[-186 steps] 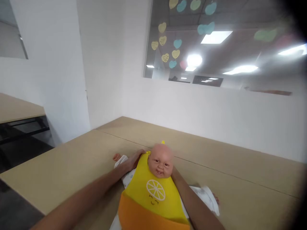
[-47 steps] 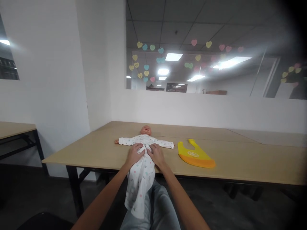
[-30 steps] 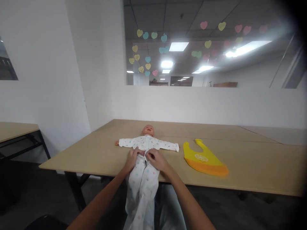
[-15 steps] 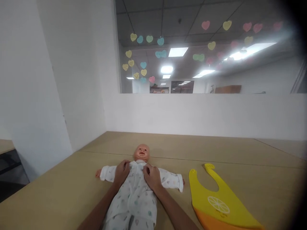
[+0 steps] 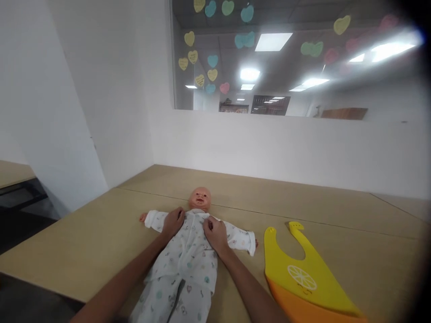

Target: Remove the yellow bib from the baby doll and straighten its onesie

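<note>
The doll's romper [image 5: 188, 260] lies under my fingers at its chest. My left hand [image 5: 173, 222] and right hand [image 5: 214, 234] seem to pinch the fabric, arms stretched forward.

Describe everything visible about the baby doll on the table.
The baby doll lies face up on the wooden table, arms spread, bald head toward the wall. It wears a white printed sleepsuit. The left hand and right hand rest on its chest near the collar. A yellow-orange bib lies beside it, apart.
</note>
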Tool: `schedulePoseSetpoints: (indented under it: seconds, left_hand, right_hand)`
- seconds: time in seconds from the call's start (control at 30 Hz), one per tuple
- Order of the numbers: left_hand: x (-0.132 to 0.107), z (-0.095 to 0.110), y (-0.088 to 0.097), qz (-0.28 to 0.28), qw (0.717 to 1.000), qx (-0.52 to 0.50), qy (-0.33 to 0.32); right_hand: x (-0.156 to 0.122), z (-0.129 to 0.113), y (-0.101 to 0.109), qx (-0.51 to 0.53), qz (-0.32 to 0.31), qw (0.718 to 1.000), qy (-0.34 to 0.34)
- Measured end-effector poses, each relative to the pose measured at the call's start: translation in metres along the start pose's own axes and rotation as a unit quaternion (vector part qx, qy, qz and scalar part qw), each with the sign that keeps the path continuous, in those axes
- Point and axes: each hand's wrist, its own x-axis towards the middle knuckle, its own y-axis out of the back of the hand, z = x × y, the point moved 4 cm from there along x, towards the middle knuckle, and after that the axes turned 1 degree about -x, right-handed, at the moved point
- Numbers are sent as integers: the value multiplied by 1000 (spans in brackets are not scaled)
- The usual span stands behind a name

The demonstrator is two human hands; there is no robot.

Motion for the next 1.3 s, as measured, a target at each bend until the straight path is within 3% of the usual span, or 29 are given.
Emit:
schedulePoseSetpoints:
  seconds: [0.2,0.37,0.53,0.7,0.8,0.9,0.97,1.03,1.17,1.23,1.3]
  left_hand:
    - [25,-1,-1,-75,996,16,-52]
    - [40,-13,-7,-60,993,14,-103]
    - [37,-12,-10,-70,989,-22,-125]
    - [31,2,-8,-83,990,19,-111]
    - [28,11,-5,-103,989,21,-105]
    - [26,16,-3,-122,986,3,-110]
    - [23,18,-1,-126,984,-15,-126]
    - [22,18,-2,-128,981,-33,-139]
    - [22,13,-8,-136,980,-44,-139]
    - [24,10,-11,-134,981,-41,-135]
    - [25,8,-12,-130,982,-37,-131]
  right_hand:
    - [1,-4,6,12,-1,1000,-5]
    - [9,-4,13,-7,16,1000,-20]
    - [9,-3,19,-4,32,999,-20]
    - [7,-1,24,-2,13,1000,-27]
    - [-3,-7,39,-5,-2,999,-41]
    - [-20,-11,78,-40,-9,998,-49]
    - [-29,0,123,-100,14,992,-72]
    - [-33,27,174,-171,19,978,-122]
    - [-41,108,273,-301,52,908,-286]
    - [-52,136,302,-325,48,877,-350]
    - [-64,148,313,-331,33,860,-386]
